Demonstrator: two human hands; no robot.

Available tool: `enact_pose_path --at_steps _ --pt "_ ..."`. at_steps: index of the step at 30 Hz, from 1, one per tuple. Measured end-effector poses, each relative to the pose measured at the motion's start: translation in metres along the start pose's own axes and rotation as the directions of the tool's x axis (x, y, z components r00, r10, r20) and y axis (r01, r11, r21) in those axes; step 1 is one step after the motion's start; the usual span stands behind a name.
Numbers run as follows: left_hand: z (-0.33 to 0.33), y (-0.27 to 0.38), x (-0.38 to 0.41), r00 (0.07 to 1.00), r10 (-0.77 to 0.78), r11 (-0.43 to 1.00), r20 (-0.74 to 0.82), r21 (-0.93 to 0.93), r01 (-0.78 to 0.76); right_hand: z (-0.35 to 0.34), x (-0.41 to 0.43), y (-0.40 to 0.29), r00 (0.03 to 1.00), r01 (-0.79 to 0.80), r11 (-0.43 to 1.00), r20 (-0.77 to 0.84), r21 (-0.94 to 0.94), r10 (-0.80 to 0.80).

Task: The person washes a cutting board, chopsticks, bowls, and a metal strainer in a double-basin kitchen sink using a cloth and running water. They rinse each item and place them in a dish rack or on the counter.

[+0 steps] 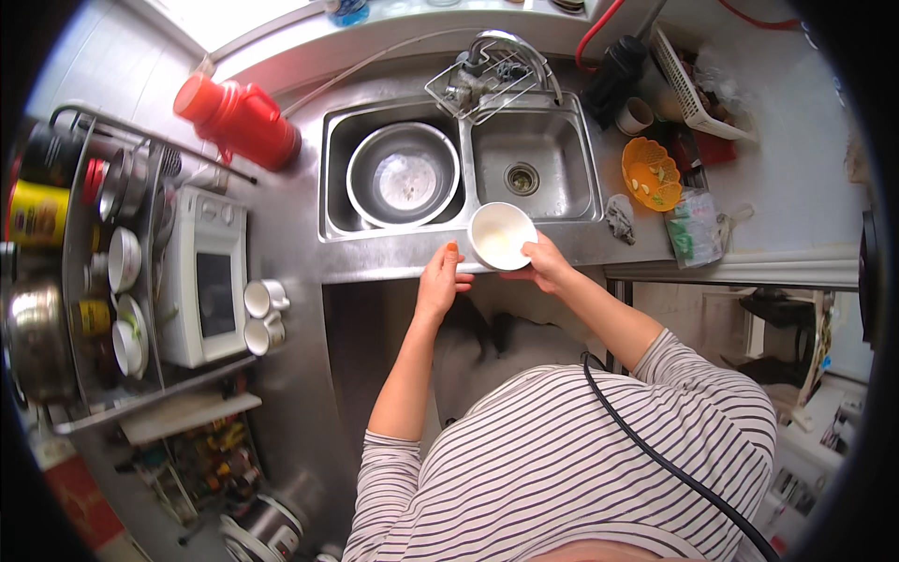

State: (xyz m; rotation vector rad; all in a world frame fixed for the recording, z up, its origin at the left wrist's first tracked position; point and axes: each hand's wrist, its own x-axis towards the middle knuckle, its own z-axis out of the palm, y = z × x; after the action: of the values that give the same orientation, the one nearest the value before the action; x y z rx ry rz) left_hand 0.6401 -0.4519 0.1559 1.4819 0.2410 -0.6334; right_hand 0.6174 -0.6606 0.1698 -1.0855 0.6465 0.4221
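Note:
A white bowl [497, 242] is in my right hand [548, 264], with the thumb over its rim and the fingers underneath. It is tipped a little towards me over the sink's front edge, and a pale yellowish patch shows inside. Just left of the bowl, my left hand [442, 281] holds nothing; its thumb points up and its fingers are apart. Beyond both hands lies a double-basin steel sink [468, 158]. A round metal basin [365, 151] sits in the left compartment. The right compartment shows a drain [522, 180] at its bottom, and the faucet [516, 42] arches above.
A wire rack [449, 77] straddles the sink's back. Left stand a red thermos [246, 123], a white microwave [186, 281], two white mugs [265, 298] and a dish shelf [158, 337]. An orange scalloped bowl [632, 165], a crumpled cloth [621, 219] and a plastic bag [695, 228] lie right.

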Motion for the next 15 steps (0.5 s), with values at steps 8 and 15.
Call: enact_pose_path --at_steps 8,15 --pt "-0.068 0.089 0.227 0.698 0.590 0.086 0.405 0.829 -0.553 -0.051 0.071 -0.037 0.906 0.271 0.905 -0.405 0.330 -0.123" --pt "-0.020 0.148 0.378 0.544 0.345 -0.693 0.764 0.599 -0.401 -0.053 0.107 -0.057 0.825 0.363 0.907 -0.526 0.214 -0.206"
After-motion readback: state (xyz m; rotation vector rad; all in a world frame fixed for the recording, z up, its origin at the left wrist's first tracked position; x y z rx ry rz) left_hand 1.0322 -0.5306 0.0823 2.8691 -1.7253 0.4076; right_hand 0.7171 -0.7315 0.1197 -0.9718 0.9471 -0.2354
